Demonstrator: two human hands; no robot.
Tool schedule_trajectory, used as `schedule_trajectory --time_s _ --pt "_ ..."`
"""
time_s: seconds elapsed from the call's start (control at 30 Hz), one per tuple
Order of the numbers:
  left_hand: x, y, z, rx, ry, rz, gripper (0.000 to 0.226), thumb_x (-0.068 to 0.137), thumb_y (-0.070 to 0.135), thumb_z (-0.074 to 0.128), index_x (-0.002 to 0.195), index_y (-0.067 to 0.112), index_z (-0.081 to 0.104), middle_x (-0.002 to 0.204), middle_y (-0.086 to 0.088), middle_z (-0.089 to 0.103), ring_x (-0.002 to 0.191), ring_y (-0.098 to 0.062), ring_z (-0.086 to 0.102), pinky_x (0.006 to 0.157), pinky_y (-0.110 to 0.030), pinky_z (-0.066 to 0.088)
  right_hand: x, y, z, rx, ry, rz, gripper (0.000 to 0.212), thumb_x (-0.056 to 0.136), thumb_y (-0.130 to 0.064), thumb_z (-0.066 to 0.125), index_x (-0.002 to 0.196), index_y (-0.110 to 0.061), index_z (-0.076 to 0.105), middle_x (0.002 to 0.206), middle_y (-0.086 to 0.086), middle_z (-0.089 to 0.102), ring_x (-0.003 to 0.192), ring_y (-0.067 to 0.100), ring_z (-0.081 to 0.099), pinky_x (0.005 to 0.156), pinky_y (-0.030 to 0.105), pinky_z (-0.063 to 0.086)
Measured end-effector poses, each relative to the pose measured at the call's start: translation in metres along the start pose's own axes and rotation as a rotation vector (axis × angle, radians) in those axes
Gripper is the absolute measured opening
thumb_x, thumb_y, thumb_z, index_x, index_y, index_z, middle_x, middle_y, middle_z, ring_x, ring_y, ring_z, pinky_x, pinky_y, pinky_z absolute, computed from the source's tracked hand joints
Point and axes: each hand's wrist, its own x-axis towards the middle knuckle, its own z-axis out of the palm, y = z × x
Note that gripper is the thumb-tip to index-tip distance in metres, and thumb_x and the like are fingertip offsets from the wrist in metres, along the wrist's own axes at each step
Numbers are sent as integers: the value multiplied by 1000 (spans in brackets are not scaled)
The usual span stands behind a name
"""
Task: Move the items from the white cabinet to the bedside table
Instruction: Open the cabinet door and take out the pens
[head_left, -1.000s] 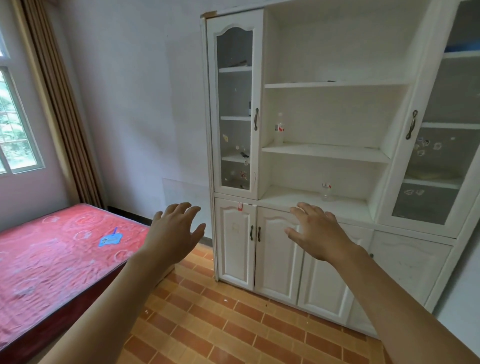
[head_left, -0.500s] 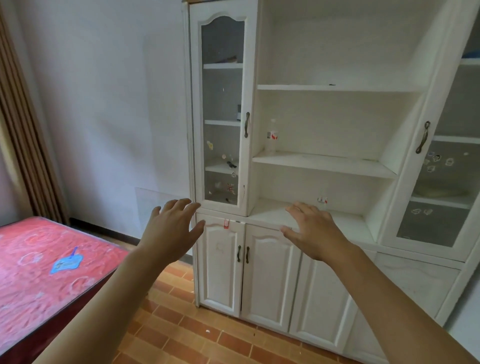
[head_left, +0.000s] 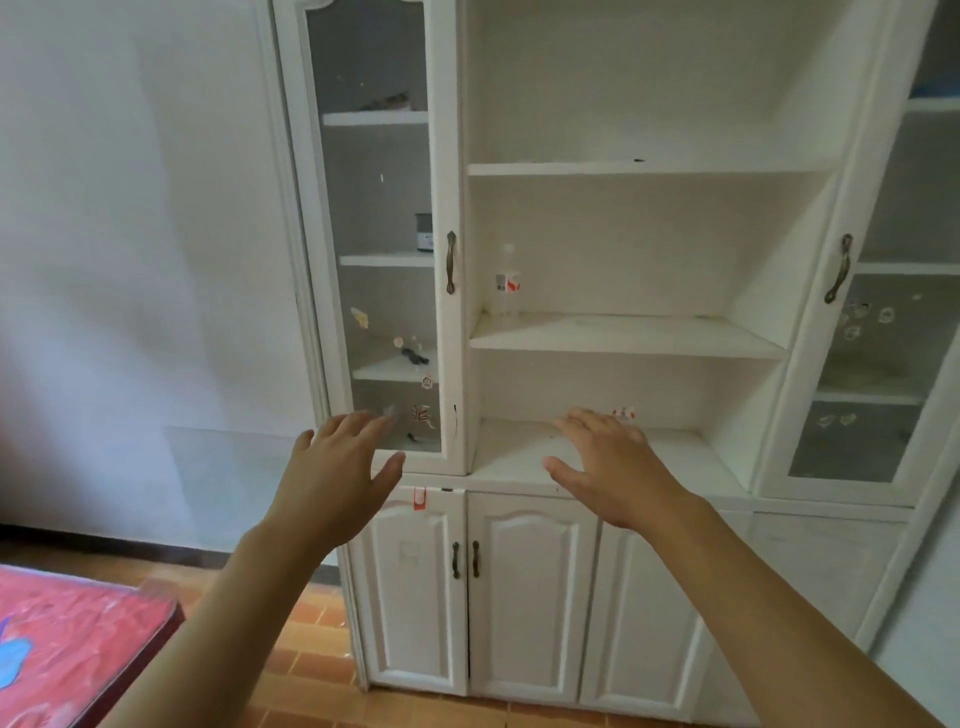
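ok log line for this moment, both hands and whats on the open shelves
left hand: open, empty | right hand: open, empty | bottle: middle shelf | white cabinet: doors shut

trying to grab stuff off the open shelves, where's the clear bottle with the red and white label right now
In the head view, the clear bottle stands at the far left end of the middle open shelf, beside the left glass door's handle, above both hands.
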Motion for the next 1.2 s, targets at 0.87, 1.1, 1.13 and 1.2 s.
schedule_trajectory --time_s 0.87,1.1,1.13,1.2 --pt "271 -3 182 -67 50 -70 52 101 60 38 145 33 48 152 6 49 140 -21 45 118 -48 37 329 136 86 27 -3 -197 66 103 -59 40 160 -27 32 169 -2 27 154 18 23 124 44 21" --pt "308 -7 201 -63 85 -46 55 99 57 32 138 30 57 141 5 60 131 -19 54 112 -46 43 402 145 123 91 -22 -296 65 103 -60 40 160 -29 32 168 -5 27 154 15 22 125 42 19" --pt "316 -11 202 -56 93 -47 56 98 58 32 138 29 58 141 5 60 132 -20 54 112 -46 42 412 145 127 101 -16 -307 64 103 -60 40 160 -30 33 168 -6 28 153 14 23 125 41 19" --pt "335 -18 203 -36 104 -52 58 98 59 30 140 28 57 143 4 59 133 -20 53 114 -46 41 430 142 133 110 1 -326 62 103 -59 41 158 -30 35 166 -6 30 152 14 24 124 40 20"
